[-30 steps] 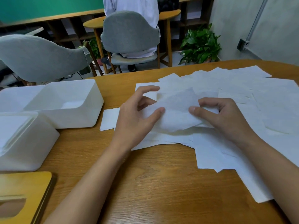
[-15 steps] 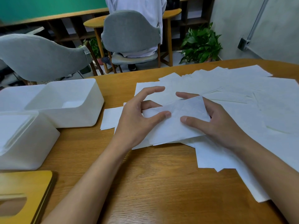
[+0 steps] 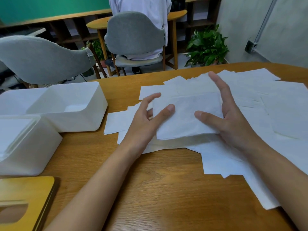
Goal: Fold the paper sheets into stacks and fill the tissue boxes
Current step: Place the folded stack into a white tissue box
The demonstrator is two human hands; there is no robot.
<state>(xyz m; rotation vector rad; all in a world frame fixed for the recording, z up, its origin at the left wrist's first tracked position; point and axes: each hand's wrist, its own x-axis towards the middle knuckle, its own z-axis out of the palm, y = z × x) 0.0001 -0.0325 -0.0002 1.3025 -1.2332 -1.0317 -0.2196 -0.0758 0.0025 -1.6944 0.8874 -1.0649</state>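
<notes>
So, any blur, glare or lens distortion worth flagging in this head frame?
Head view: the wide-angle lens bows the wooden table and stretches the grey upholstered chair at left; light is soft and even, no glare, faint shadows under the loose white sheets; fingertips of the left hand look slightly smeared; the right hand and the folded stack of white paper both grip are fairly sharp.

Left hand [image 3: 143,121] and right hand [image 3: 233,125] hold folded sheets [image 3: 183,121].
</notes>
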